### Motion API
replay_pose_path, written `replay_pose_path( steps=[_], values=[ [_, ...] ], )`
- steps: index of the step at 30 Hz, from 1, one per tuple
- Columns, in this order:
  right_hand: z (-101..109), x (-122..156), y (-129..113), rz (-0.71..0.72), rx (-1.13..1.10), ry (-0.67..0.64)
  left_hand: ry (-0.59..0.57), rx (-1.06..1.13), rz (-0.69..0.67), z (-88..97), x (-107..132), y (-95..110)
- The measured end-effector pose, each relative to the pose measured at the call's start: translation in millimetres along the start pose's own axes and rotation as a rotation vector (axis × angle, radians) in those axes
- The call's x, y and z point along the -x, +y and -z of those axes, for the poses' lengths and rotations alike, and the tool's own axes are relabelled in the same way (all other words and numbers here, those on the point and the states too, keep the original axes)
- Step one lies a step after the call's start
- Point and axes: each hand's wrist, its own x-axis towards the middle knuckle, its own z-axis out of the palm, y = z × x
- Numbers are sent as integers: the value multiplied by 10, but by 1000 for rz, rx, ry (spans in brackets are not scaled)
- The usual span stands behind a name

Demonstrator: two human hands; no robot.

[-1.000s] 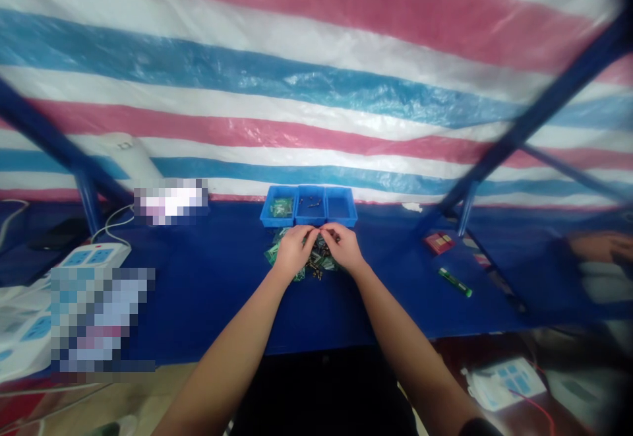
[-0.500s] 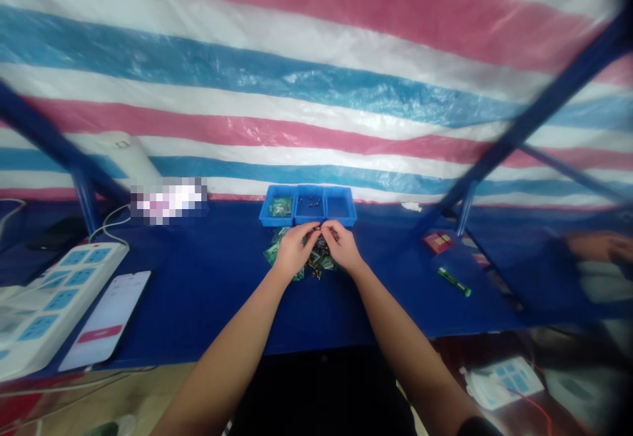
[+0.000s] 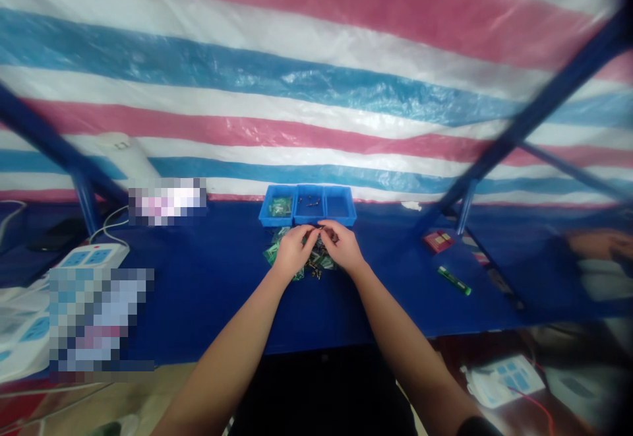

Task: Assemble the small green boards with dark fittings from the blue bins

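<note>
Fingertips together, my left hand (image 3: 295,249) and my right hand (image 3: 341,245) meet just in front of the blue bins. Both are closed in a pinch; whatever sits between the fingers is too small and covered to make out. Beneath them lies a pile of small parts (image 3: 324,262), green flat pieces mixed with brassy metal bits, partly hidden by the hands. Behind stand three joined blue bins: the left bin (image 3: 264,215) holds green pieces, the middle bin (image 3: 310,217) a few small metal parts, and nothing shows in the right bin (image 3: 340,206).
A white power strip (image 3: 111,258) and a blurred-out patch lie at the left. To the right are a red box (image 3: 438,242) and a green tube-like packet (image 3: 453,281). Blue frame bars (image 3: 494,149) slant up on both sides. Another person's hand (image 3: 593,245) shows far right.
My right hand's fingers have shifted slightly and curl over a little more at the pinch. The left hand, pile and bins look the same.
</note>
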Motion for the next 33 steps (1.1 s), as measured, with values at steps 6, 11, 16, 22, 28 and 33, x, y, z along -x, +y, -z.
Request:
replay_pose_path(
  steps=[6, 11, 16, 22, 28, 33],
  values=[
    [-1, -5, 16, 18, 19, 11, -3, 9, -26, 0, -5, -7],
    [2, -21, 4, 3, -47, 15, 10, 30, -5, -21, 5, -11],
    [-7, -17, -20, -49, -84, -25, 21, 83, -11, -49, 23, -32],
    [-48, -5, -8, -90, -158, -11, 49, 56, -23, -54, 19, -48],
    [-58, -6, -3, -36, -156, 37, 57, 5, 10, -14, 6, -30],
    [-31, -2, -26, -51, -125, 35, 33, 20, 5, 1, 13, 0]
  ],
)
